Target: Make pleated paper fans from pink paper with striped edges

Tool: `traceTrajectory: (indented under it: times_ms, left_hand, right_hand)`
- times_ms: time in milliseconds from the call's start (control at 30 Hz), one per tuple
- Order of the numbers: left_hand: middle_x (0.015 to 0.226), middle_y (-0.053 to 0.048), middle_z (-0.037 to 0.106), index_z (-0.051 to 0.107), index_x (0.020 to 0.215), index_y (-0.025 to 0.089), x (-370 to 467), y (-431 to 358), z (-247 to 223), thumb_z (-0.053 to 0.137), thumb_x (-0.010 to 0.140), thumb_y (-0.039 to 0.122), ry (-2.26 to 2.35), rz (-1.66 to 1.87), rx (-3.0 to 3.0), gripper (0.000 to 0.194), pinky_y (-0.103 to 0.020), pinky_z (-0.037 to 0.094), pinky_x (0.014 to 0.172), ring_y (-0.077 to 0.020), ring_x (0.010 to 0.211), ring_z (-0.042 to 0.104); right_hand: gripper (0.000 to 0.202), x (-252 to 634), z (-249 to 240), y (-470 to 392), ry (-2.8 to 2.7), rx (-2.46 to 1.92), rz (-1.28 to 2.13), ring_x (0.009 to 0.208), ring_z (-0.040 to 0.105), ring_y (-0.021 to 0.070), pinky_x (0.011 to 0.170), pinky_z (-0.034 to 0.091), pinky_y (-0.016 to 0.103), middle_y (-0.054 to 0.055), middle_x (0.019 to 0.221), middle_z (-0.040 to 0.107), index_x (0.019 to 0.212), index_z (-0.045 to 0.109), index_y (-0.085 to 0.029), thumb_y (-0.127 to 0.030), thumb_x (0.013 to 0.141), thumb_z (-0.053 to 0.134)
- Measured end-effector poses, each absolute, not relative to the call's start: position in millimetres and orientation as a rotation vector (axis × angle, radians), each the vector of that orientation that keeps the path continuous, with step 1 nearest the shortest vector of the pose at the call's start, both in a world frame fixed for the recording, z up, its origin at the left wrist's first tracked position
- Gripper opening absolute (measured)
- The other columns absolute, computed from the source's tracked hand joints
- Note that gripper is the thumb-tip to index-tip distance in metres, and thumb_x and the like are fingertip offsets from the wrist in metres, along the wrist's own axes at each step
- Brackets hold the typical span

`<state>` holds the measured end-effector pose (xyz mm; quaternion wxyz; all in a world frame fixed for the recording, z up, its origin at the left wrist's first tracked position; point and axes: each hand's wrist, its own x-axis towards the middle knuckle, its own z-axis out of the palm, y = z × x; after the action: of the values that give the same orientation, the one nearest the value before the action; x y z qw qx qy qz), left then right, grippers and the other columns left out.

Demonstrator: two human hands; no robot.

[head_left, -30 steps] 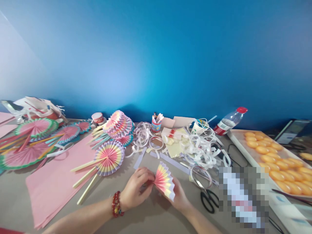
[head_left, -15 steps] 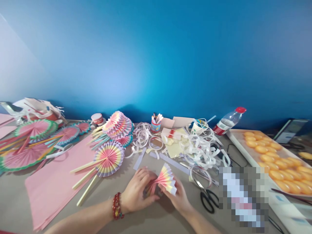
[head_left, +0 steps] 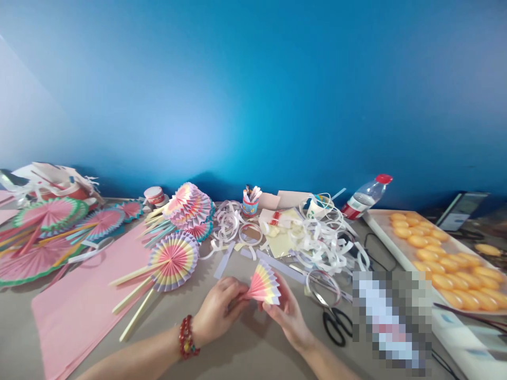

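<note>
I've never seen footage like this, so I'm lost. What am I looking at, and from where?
There's no machine: these are a person's own bare hands, seen by a camera worn on that person's head, looking forward and down. The left hand pinches the gathered end of a pleated paper piece, while the right hand cups its spread edge. On the table lie round paper fans with sticks, pink paper, black-handled scissors and curly white strips.

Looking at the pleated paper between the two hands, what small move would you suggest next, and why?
Perhaps use the right hand to spread the pleated paper a little wider: its visible part forms only a wedge, narrowing towards the left hand, which grips it, whereas the round fan nearby is fully opened.
</note>
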<state>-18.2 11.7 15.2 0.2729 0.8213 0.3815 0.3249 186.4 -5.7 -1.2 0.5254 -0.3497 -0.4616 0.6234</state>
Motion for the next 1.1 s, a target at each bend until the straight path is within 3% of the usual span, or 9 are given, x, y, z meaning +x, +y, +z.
traceTrajectory:
  times_ms: [200, 300, 400, 533, 667, 800, 967, 1100]
  left_hand:
    - [0.08, -0.002, 0.061, 0.06, 0.094, 0.02, -19, 13, 14, 0.057, 0.092, 0.032, 1.108, 0.798, 1.986, 0.013, -0.024, 0.045, 0.067, -0.0152, 0.073, 0.057]
    - [0.078, -0.002, 0.061, 0.062, 0.091, 0.02, -21, 14, 13, 0.053, 0.093, 0.027, 1.135, 0.816, 1.995, 0.012, -0.025, 0.045, 0.07, -0.016, 0.075, 0.058]
    - [0.076, -0.002, 0.061, 0.062, 0.088, 0.019, -23, 16, 12, 0.052, 0.092, 0.023, 1.137, 0.84, 2.039, 0.011, -0.026, 0.045, 0.071, -0.0165, 0.075, 0.058]
    - [0.077, -0.002, 0.061, 0.061, 0.092, 0.019, -23, 16, 14, 0.051, 0.092, 0.023, 1.093, 0.865, 2.075, 0.011, -0.027, 0.044, 0.07, -0.0166, 0.075, 0.057]
    - [0.086, -0.005, 0.063, 0.061, 0.105, 0.021, -24, 17, 17, 0.049, 0.093, 0.023, 1.024, 0.854, 2.089, 0.017, -0.029, 0.046, 0.075, -0.0183, 0.082, 0.059]
    - [0.091, -0.007, 0.064, 0.057, 0.12, 0.022, -25, 17, 18, 0.049, 0.092, 0.021, 0.899, 0.823, 2.137, 0.029, -0.03, 0.047, 0.076, -0.0195, 0.084, 0.06]
    - [0.081, -0.007, 0.061, 0.058, 0.107, 0.018, -23, 16, 20, 0.048, 0.091, 0.021, 0.748, 0.791, 2.168, 0.019, -0.029, 0.046, 0.069, -0.0193, 0.076, 0.06]
    - [0.083, -0.008, 0.061, 0.056, 0.105, 0.018, -23, 16, 22, 0.049, 0.09, 0.024, 0.688, 0.763, 2.144, 0.018, -0.029, 0.044, 0.069, -0.0193, 0.077, 0.057]
  right_hand:
    - [0.066, 188, 7, -5, -1.14, -0.842, 1.537, 0.079, 0.064, 0.0184, 0.074, 0.055, 0.033, 0.007, 0.113, 0.065, 0.139, 0.045, -0.034, -0.045, 0.08, 0.072]
    - [0.08, 189, 9, -5, -1.209, -0.743, 1.616, 0.085, 0.064, 0.0188, 0.079, 0.054, 0.034, 0.009, 0.126, 0.059, 0.147, 0.03, -0.037, -0.043, 0.08, 0.073]
    - [0.099, 189, 11, -4, -1.256, -0.654, 1.66, 0.104, 0.062, 0.0252, 0.085, 0.052, 0.038, 0.012, 0.144, 0.045, 0.151, 0.02, -0.036, -0.054, 0.073, 0.076]
    - [0.094, 190, 16, -1, -1.239, -0.734, 1.532, 0.133, 0.044, 0.0309, 0.102, 0.043, 0.042, 0.012, 0.15, 0.039, 0.149, 0.031, -0.03, -0.058, 0.071, 0.076]
    - [0.075, 193, 19, 0, -1.239, -0.774, 1.512, 0.121, 0.054, 0.0293, 0.091, 0.051, 0.04, 0.011, 0.145, 0.046, 0.144, 0.04, -0.033, -0.051, 0.079, 0.071]
    - [0.06, 195, 15, 0, -1.223, -0.825, 1.48, 0.105, 0.062, 0.0267, 0.083, 0.054, 0.037, 0.011, 0.126, 0.062, 0.134, 0.054, -0.029, -0.049, 0.08, 0.07]
    - [0.045, 196, 9, 1, -1.235, -0.903, 1.376, 0.08, 0.063, 0.0202, 0.073, 0.054, 0.031, 0.007, 0.094, 0.069, 0.117, 0.063, -0.024, -0.045, 0.079, 0.073]
    - [0.03, 199, 9, 2, -1.32, -0.944, 1.294, 0.074, 0.062, 0.0173, 0.068, 0.053, 0.027, 0.004, 0.085, 0.066, 0.104, 0.065, -0.021, -0.04, 0.081, 0.072]
